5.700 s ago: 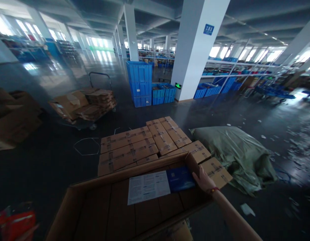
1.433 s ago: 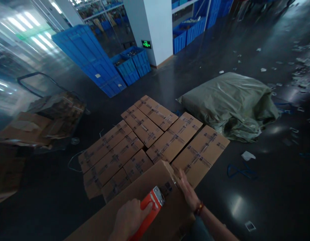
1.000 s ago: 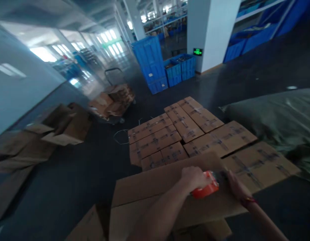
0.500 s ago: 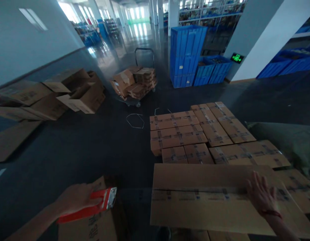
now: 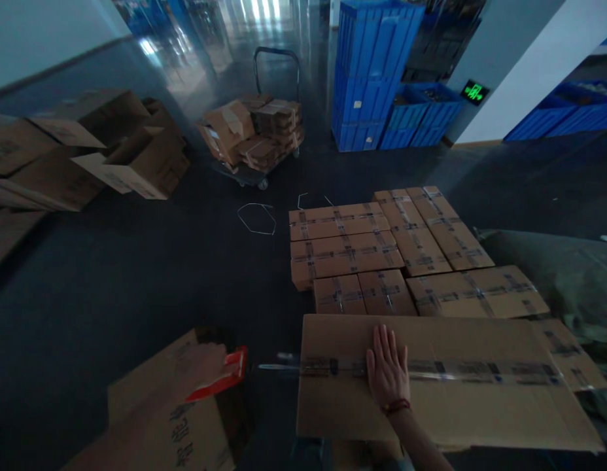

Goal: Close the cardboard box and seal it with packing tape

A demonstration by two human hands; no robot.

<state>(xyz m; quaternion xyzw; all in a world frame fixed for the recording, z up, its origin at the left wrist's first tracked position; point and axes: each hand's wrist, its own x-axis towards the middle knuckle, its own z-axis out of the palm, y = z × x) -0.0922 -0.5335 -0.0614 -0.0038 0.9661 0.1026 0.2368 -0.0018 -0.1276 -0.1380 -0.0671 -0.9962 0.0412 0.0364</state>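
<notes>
One right hand (image 5: 386,373) flat on one carton (image 5: 441,383).

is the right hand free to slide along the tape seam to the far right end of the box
Probably yes. The right hand lies flat on the tape seam of the big box, and nothing rests on the seam to its right. The left hand holds the red tape dispenser off the box's left edge.

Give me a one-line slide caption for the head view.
Right hand flat on a taped cardboard box; left hand grips a red tape dispenser.
</notes>
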